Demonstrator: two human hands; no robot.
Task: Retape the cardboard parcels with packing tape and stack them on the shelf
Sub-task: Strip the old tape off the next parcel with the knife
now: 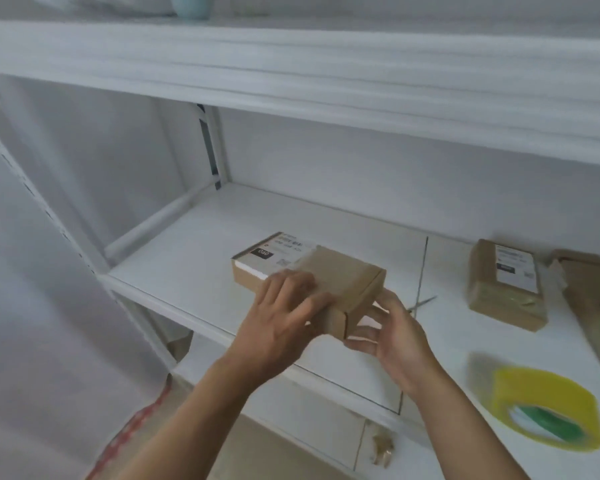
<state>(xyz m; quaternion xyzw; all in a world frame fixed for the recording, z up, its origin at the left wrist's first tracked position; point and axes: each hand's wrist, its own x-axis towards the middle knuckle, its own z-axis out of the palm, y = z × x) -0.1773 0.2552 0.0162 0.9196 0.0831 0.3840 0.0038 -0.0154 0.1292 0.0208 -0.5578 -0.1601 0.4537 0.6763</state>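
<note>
I see the fingers of my left hand spread and laid flat over the top near edge of the cardboard parcel at frame centre, pressing on it rather than curling round it. My right hand cups the parcel's near right corner from below and the side, its thumb and fingers bent against the end flap, so it holds the box there. The parcel sits on the white shelf, angled, with a white shipping label on its far left end; the near end seems to be lifted slightly, though blur keeps me from being sure. To the right of centre, a second parcel wrapped in tape lies flat with its own label, and just beside it at the right edge a third, rougher parcel runs out of frame. In the lower right, well apart from my hands, lies the yellow roll of packing tape with a green core, blurred. A higher shelf board crosses the top of the frame.
</note>
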